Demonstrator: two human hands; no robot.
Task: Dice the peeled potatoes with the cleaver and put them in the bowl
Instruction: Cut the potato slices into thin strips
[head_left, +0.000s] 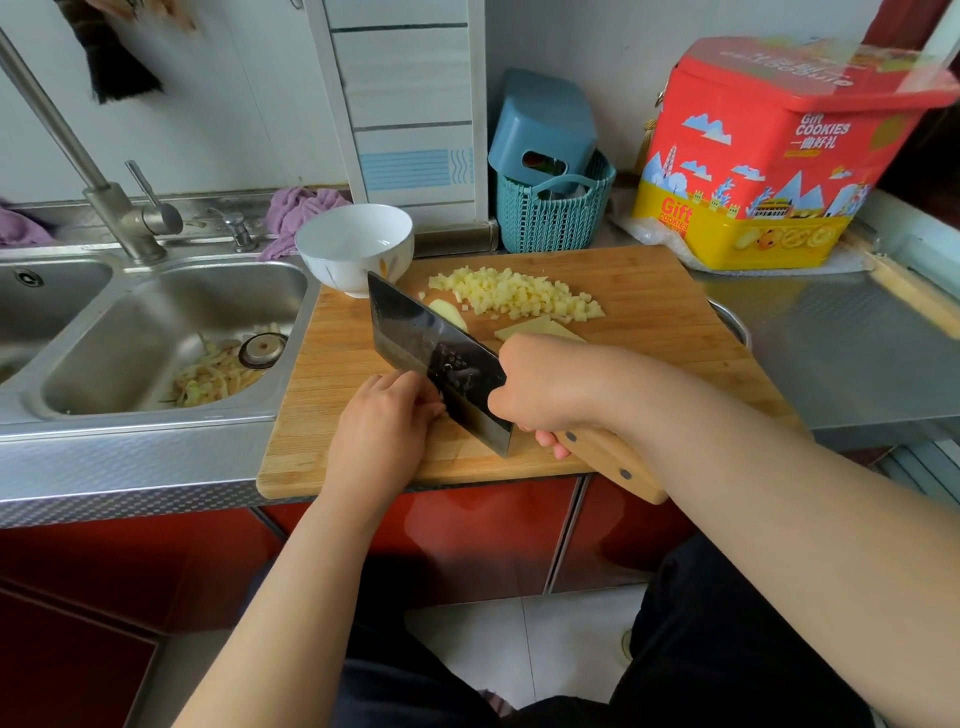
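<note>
The cleaver (441, 358) blade hides whatever the left hand (382, 434) has under its curled fingertips, so no potato shows there. The right hand (545, 387) covers the near part of a flat potato slab (537, 328) at its 12 o'clock. The red cookie tin (769, 156) has a smeared lid, cut off at the 3 o'clock edge.

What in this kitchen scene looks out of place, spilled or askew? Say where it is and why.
Two things stand out. Potato peelings lie loose in the sink basin beside its drain. The cutting board juts past the counter's front edge, and its right side partly covers a round metal rim. The diced potato sits in a tidy pile; the bowl looks empty.
</note>
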